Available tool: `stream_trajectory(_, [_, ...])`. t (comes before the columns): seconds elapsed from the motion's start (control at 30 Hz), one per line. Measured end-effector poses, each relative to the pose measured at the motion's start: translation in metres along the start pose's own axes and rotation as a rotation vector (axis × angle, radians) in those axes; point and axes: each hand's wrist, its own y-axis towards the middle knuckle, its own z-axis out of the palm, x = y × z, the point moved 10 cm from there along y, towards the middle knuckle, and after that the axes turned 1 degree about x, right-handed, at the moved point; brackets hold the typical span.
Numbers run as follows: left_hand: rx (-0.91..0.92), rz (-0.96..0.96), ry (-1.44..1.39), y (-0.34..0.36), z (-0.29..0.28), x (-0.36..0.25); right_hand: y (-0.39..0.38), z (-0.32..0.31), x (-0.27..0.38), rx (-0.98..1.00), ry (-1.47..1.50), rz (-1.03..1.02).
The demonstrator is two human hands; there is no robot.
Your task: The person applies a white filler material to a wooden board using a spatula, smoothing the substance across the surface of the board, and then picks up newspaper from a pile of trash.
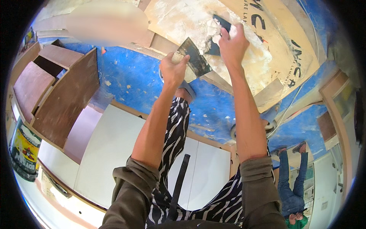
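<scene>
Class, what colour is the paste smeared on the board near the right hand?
The paste is white, shown in the head view.

There are two scrapers [196, 59] [222, 23], one tub [23, 152], one co-worker [292, 204].

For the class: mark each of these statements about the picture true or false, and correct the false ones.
1. The left hand holds a flat, dark-stained blade. True.
2. The right hand is empty. False: the right hand grips a dark flat tool with white paste on it.
3. White paste is smeared over part of the tan board. True.
4. The floor covering is bright red. False: it is blue, with pale specks on it.
5. The labelled tub is at the right edge of the picture. False: it is at the left edge.
6. Another person in blue jeans is at the lower right. True.
</scene>
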Motion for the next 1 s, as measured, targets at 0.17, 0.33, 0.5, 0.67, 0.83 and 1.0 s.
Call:
stream_trajectory(0.17, [-0.005,-0.021,-0.049,0.001,0.001,0.007,0.02,0.021,0.0,0.166,0.018,-0.015])
stream_trajectory(0.33, [-0.004,0.017,-0.178,0.01,0.001,0.013,0.036,0.035,0.034,0.325,-0.047,-0.219])
stream_trajectory(0.5, [-0.034,0.022,-0.089,0.014,-0.009,0.02,0.057,0.046,0.034,0.34,0.094,-0.38])
stream_trajectory(0.67, [0.048,-0.02,-0.182,0.003,-0.035,0.006,0.049,0.041,-0.007,0.439,0.439,-0.062])
stream_trajectory(0.83, [0.106,-0.005,-0.293,-0.033,-0.07,-0.008,0.003,-0.017,-0.007,0.488,0.583,0.245])
stream_trajectory(1.0, [0.177,0.189,0.013,-0.08,-0.086,-0.04,-0.047,-0.174,0.038,0.369,1.019,0.472])
